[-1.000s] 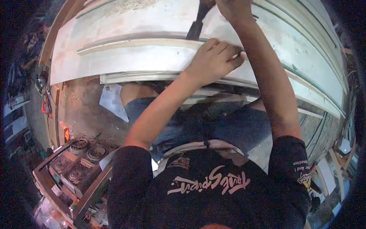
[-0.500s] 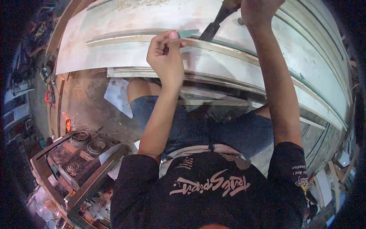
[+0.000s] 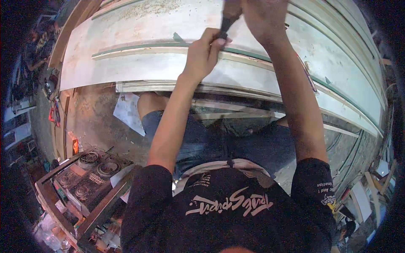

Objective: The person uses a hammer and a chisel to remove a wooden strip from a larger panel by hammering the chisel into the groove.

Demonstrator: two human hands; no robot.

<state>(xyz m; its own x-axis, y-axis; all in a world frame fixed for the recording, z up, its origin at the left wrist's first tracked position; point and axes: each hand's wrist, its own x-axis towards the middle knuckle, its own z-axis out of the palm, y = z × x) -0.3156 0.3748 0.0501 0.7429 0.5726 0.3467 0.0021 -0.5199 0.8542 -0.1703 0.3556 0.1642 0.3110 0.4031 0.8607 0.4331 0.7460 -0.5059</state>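
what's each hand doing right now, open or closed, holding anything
Left hand: fingers curled, fingertips on the dark tool; a real grip cannot be told.
Right hand: closed around the dark tool's upper end.

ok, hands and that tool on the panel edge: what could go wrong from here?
1. The left hand has its fingertips right at the dark blade that the right hand grips from above; a slip could likely cut them.
2. The tool works along the thin raised strip on the white panel; a slip might gouge or chip it.
3. The panel overhangs the person's knees; anything that falls could land there.
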